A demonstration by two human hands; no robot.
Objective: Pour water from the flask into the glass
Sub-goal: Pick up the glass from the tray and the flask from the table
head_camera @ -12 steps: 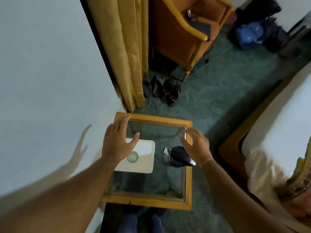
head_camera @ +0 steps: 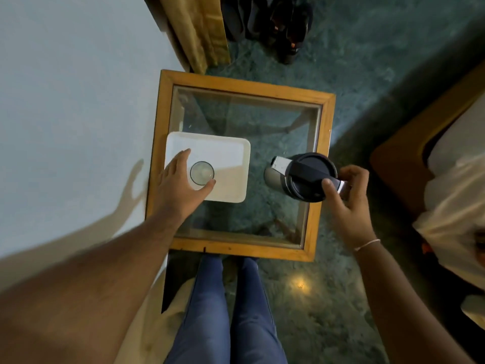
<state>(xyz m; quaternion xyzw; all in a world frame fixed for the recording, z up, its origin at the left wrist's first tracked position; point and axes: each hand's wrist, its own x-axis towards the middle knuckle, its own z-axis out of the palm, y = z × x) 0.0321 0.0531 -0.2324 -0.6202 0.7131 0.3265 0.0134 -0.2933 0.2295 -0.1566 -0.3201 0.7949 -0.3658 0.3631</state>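
Observation:
A clear glass (head_camera: 201,173) stands upright on a white tray (head_camera: 228,153) at the left of a glass-topped table. My left hand (head_camera: 178,187) wraps around it from the left, thumb against its near side and fingers along its far side. To the right stands the flask (head_camera: 307,174), steel with a black lid and its spout pointing left. My right hand (head_camera: 349,198) grips the flask's handle on the right, the thumb resting on the edge of the lid.
The table has a wooden frame (head_camera: 244,85) and stands against a pale wall (head_camera: 78,101) on the left. A curtain (head_camera: 199,30) and shoes (head_camera: 286,27) lie beyond it. A bed (head_camera: 451,179) stands to the right, and my legs (head_camera: 225,311) are at the near edge.
My left hand has come down from above the tray and closed around the glass. My right hand has moved onto the flask's handle. The view has tilted down and closer.

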